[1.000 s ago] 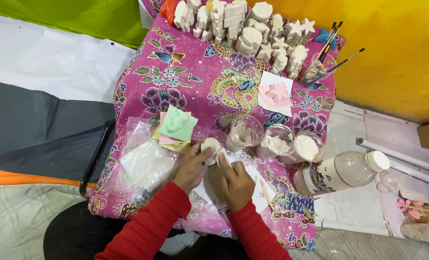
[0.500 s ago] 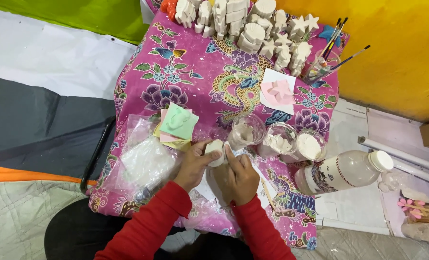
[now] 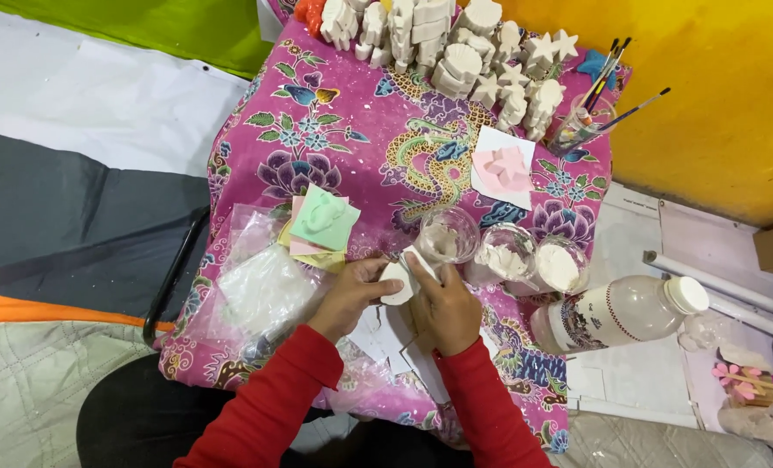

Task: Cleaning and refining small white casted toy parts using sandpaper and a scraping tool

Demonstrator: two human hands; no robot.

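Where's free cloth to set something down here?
Free: the floral cloth between the white figures up top and the green card; also mid-cloth left of the pink card. Crowded: the cups, bottle, plastic bag around both hands.

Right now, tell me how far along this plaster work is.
Done: many white cast figures stand in rows at the far edge of the pink floral cloth. In hand: the left hand holds a small white piece while the right hand works on it. Left: three clear cups holding white material, and a bag of white powder.
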